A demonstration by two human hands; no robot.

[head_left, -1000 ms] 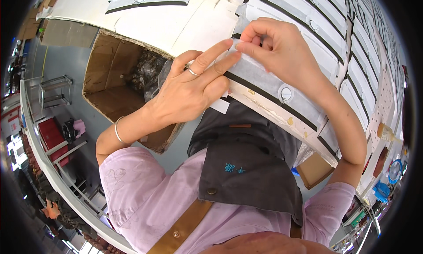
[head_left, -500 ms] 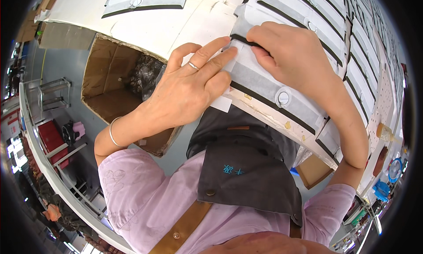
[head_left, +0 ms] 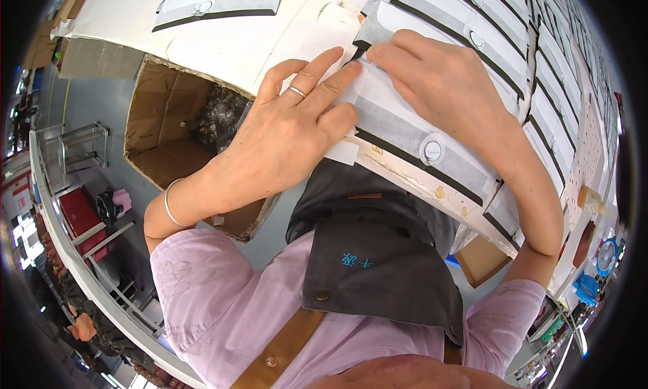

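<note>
Work on the near panel (head_left: 388, 116) seems unfinished: my left hand (head_left: 290, 129) rests two outstretched fingers at its left end, visibly gripping nothing; my right hand (head_left: 445, 85) curls over its far side, any hold hidden. Whether similar panels (head_left: 442, 18) beyond are finished, I cannot tell.

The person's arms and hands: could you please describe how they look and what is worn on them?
Both hands are without gloves. The left hand has a thin silver-coloured ring on one finger, and a plain, narrow silver-coloured bracelet circles that wrist. The right hand shows no jewellery. The left sleeve and right sleeve are short and pale lilac-pink.
</note>
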